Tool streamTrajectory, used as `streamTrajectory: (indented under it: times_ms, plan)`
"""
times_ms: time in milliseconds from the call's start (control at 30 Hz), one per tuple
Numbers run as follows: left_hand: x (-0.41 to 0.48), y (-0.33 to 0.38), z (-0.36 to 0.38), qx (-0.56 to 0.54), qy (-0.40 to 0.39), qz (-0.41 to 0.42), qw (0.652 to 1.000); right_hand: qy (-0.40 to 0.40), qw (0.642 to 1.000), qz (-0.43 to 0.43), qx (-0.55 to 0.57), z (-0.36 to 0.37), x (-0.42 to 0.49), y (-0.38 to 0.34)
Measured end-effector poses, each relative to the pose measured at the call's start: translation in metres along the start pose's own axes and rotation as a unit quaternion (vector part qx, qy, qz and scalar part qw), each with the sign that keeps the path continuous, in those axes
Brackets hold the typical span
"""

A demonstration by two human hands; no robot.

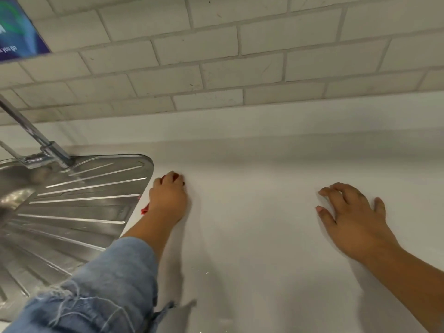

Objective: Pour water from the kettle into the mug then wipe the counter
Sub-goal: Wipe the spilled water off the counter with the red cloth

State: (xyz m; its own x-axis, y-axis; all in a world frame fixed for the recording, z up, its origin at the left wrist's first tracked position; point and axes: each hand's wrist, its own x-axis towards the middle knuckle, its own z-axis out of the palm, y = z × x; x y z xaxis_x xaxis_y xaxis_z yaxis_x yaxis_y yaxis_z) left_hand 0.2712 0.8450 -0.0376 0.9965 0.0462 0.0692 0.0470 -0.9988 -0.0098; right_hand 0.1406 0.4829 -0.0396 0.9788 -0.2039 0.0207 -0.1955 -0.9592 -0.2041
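Two hands on the plain white counter [252, 224]: the left hand [168, 200] has fingers curled over a small red cloth [144, 210], pressed down just beside the ribbed steel drainboard [84, 207] on the left; the right hand [353, 219] rests loose, fingers spread, holding nothing, well to the right.

counter [264, 224]: smooth, matt | drainer [79, 200]: ribbed glossy metal (steel-like) | tiles [192, 56]: matt
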Motion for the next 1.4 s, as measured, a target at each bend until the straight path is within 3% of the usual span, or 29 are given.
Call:
streamTrajectory:
  times_ms: [133,233,300,367,433,600,700,867,933,1000,1167,1300,1400]
  plan:
    - [-0.027,0.02,-0.023,-0.056,-0.012,0.001,0.998,0.004,1.0,0.001,0.001,0.0,-0.001,-0.001]
    - [-0.088,0.079,-0.044,-0.141,0.019,0.13,0.981,0.004,1.0,-0.002,0.003,0.0,0.0,0.0]
    - [-0.146,0.118,-0.051,-0.185,-0.01,0.245,0.952,0.006,1.0,-0.003,0.008,0.0,-0.001,0.001]
    - [-0.197,0.139,-0.048,-0.168,-0.041,0.364,0.915,0.001,1.0,-0.002,0.003,0.0,-0.001,0.001]
    - [-0.223,0.138,-0.037,-0.121,-0.049,0.409,0.903,0.003,1.0,-0.004,-0.005,0.0,-0.001,0.001]
    - [-0.21,0.08,-0.02,-0.096,0.061,0.267,0.957,0.02,1.0,-0.01,0.003,0.002,-0.001,0.002]
    - [-0.185,0.023,-0.015,-0.102,0.059,0.148,0.982,0.025,1.0,-0.014,0.003,0.003,0.0,0.002]
    - [-0.17,-0.017,-0.017,-0.136,0.048,0.07,0.987,0.022,1.0,-0.015,0.0,0.001,0.0,0.001]
    - [-0.185,0.006,-0.026,-0.167,0.066,0.075,0.981,0.022,1.0,-0.013,-0.004,0.002,-0.001,0.0]
    - [-0.209,0.04,-0.036,-0.21,0.078,0.134,0.965,0.023,1.0,-0.012,-0.006,0.001,-0.001,0.0]
    - [-0.26,0.089,-0.024,-0.193,0.007,0.301,0.934,0.019,1.0,-0.018,0.0,-0.002,-0.003,0.0]
    - [-0.252,0.066,-0.014,-0.192,0.04,0.241,0.95,0.021,0.999,-0.031,0.015,-0.005,-0.007,-0.002]
    - [-0.241,0.042,-0.012,-0.178,0.069,0.198,0.961,0.07,0.991,-0.098,0.062,-0.014,-0.02,-0.004]
